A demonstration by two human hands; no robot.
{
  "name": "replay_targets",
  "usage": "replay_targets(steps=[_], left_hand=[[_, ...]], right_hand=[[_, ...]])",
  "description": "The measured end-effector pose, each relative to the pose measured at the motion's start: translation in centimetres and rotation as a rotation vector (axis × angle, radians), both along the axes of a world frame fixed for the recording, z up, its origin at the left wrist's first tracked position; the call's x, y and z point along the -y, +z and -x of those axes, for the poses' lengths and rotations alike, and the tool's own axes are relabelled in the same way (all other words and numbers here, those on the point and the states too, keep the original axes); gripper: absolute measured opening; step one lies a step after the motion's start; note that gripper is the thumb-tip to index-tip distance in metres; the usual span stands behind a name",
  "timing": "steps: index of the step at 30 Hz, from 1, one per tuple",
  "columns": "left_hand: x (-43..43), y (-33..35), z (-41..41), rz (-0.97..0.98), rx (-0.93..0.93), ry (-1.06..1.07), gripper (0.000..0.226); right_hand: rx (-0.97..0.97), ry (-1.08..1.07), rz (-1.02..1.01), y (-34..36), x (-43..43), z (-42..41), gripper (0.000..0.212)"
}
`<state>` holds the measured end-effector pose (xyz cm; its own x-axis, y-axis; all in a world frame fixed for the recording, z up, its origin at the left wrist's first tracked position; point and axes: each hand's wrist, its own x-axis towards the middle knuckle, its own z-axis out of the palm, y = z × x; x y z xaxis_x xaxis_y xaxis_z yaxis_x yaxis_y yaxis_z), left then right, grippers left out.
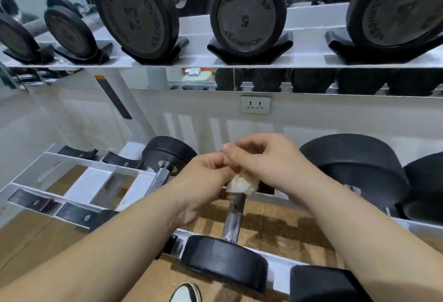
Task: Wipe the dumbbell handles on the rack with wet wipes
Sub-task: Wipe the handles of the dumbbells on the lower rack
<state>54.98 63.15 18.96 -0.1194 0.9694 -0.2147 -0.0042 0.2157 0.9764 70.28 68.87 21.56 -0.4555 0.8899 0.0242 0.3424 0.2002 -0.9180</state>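
A crumpled white wet wipe [242, 184] hangs between my two hands, just above a chrome dumbbell handle [233, 218] on the lower shelf of the white rack [79, 182]. My left hand [203, 179] pinches the wipe from the left with curled fingers. My right hand [261, 158] grips its top from the right. That dumbbell's near black head [223, 261] lies at the front rail; its far head is hidden behind my hands. A second dumbbell with a knurled handle [159, 177] lies just to the left.
Larger black dumbbells [354, 172] sit to the right on the lower shelf. The upper shelf [196, 62] holds several dumbbells in black cradles, one marked 5 [247, 14]. Empty black cradles [36, 203] line the lower left. A wall socket [255, 104] is behind. A shoe [187, 293] shows below.
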Motion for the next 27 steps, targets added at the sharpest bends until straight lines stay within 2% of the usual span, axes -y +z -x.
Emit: replay_targets(steps=[2,4,5,6,8,9,10,12,14,18,21,25,27], left_hand=[[-0.1,0.8,-0.1,-0.039,0.013,0.047,0.015],[-0.5,1.4,-0.1,-0.046,0.021,0.096,0.01],[-0.9,1.3,-0.1,-0.077,-0.045,0.124,0.006],[-1.4,0.9,0.1,-0.128,-0.222,0.184,0.005],[-2.3,-0.2,0.7,-0.255,-0.72,0.226,0.022],[-2.6,-0.7,0.8,-0.304,-0.88,0.131,0.036],[-2.9,-1.3,0.9,-0.332,-0.953,0.014,0.045],[-3.6,-2.4,1.4,-0.342,-0.95,-0.084,0.048],[-4.4,-3.0,2.3,-0.347,-0.875,-0.05,0.044],[-5.0,-3.7,3.1,-0.296,-0.691,-0.036,0.042],[-5.1,-4.2,3.2,-0.317,-0.653,-0.029,0.042],[-5.2,-4.6,3.6,-0.349,-0.68,-0.051,0.044],[-5.3,-5.0,3.9,-0.36,-0.721,-0.056,0.047]], right_hand=[[-0.094,0.08,0.251,0.6,0.1,-1.1,0.029],[-0.188,0.015,0.372,0.1,-0.2,-1.8,0.022],[-0.208,-0.046,0.412,-0.4,-0.4,-2.0,0.024],[-0.198,-0.098,0.446,-1.0,-0.5,-2.2,0.026],[-0.09,-0.168,0.486,-2.3,-0.5,-2.3,0.027],[-0.023,-0.193,0.492,-2.9,-0.6,-2.4,0.026],[0.031,-0.218,0.498,-3.5,-0.8,-2.4,0.025],[0.063,-0.287,0.521,-4.3,-1.1,-1.9,0.019],[0.043,-0.368,0.524,-4.8,-1.2,-0.9,0.012],[-0.13,-0.547,0.547,-6.8,-1.2,1.5,0.011],[-0.113,-0.482,0.614,-7.7,-0.4,2.6,0.004],[0.013,-0.313,0.602,-8.1,0.5,1.9,0.036],[0.001,-0.291,0.601,-8.0,0.7,1.5,0.031]])
